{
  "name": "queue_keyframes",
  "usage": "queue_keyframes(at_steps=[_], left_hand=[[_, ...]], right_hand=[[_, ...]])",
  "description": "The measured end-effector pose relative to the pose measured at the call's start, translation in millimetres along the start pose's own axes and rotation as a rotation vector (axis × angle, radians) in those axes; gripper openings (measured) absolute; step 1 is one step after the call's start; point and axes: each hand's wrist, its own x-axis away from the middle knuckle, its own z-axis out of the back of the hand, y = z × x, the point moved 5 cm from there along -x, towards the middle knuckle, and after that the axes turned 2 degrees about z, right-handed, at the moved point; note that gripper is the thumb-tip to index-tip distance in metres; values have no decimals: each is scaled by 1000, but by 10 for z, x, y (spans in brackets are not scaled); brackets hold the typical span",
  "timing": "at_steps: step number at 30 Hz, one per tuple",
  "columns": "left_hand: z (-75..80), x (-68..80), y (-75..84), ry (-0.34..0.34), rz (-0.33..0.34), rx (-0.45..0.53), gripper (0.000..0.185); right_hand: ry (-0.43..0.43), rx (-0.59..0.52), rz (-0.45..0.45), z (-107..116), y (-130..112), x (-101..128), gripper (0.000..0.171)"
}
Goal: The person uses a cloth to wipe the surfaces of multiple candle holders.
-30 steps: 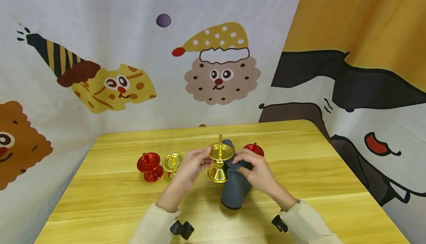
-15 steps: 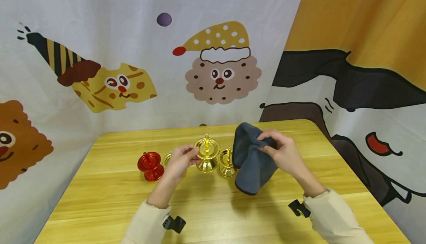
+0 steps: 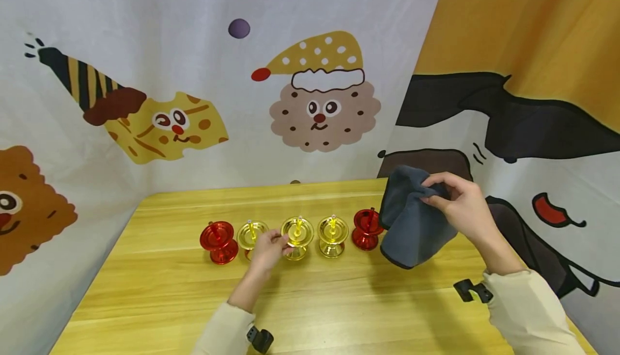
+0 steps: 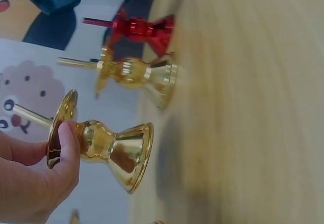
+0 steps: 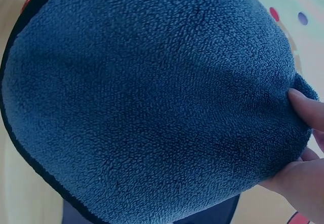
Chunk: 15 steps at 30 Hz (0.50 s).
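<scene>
Five small metal candle holders stand in a row on the wooden table (image 3: 310,312). My left hand (image 3: 278,241) pinches the stem of the middle gold candle holder (image 3: 297,232), which rests upright on the table. In the left wrist view my thumb (image 4: 70,145) lies on that gold holder (image 4: 114,150), with a second gold holder (image 4: 136,75) and a red holder (image 4: 144,29) beyond it. My right hand (image 3: 448,196) grips a grey cloth (image 3: 411,226) above the table's right side. The cloth (image 5: 152,102) fills the right wrist view, with my fingers (image 5: 306,107) on its edge.
Left of the held holder stand a red holder (image 3: 219,242) and a gold one (image 3: 252,235); to its right are a gold one (image 3: 332,234) and a red one (image 3: 366,228). Cartoon-printed curtains (image 3: 145,75) hang close behind and to the right.
My left hand has carried the gold holder back and set it into the row. My right hand has lifted the grey cloth up and to the right, uncovering the right gold and red holders.
</scene>
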Motion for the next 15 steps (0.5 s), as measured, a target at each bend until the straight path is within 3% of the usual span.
queue_keyframes(at_steps=[7, 15], left_hand=[[10, -23, -141, 22, 3, -43, 37], [43, -73, -196, 61, -1, -61, 39]], right_hand=[[-50, -78, -65, -34, 220, 78, 20], [-61, -62, -104, -64, 372, 158, 19]])
